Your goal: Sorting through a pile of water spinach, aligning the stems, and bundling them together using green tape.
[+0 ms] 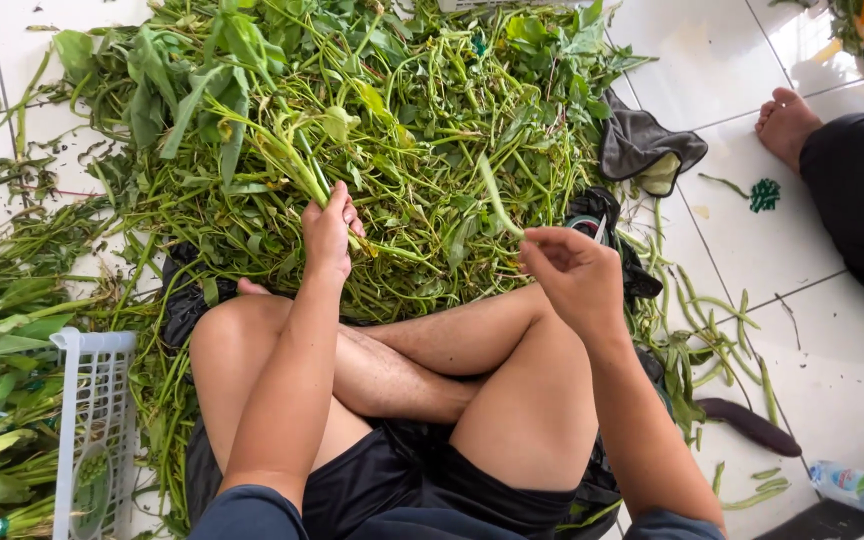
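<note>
Two items are in hand: a bunch of leafy green stems [287,150] and a single green stalk [497,200]. The bunch rises from the left hand [328,235], which is closed around its lower stems just above the person's crossed legs; its leafy tops fan up and to the left over the large heap of greens [432,110] on the white tiled floor [732,60]. The single stalk stands up from the right hand [577,270], pinched between thumb and fingertips at its lower end, the other fingers curled in. Judged from appearance, both items are light, limp and flexible: the thin stems bend under their own leaves, and the leaves look soft and easily bruised or torn. The firmer lower stem is the sounder place to hold, as both hands now do; gripping at the leaves would likely crush them. The stems look smooth and possibly damp, so a loose hold may slip. Outward from the hands, stripped stems and scraps [712,330] lie to the right of the legs, with a dark purple elongated vegetable [752,425] and a clear plastic bottle [862,490] beyond. A white slotted plastic basket [92,420] stands at the left beside more cut greens. A grey cloth [642,140] lies near the heap, and another person's bare foot [784,120] rests at upper right.
</note>
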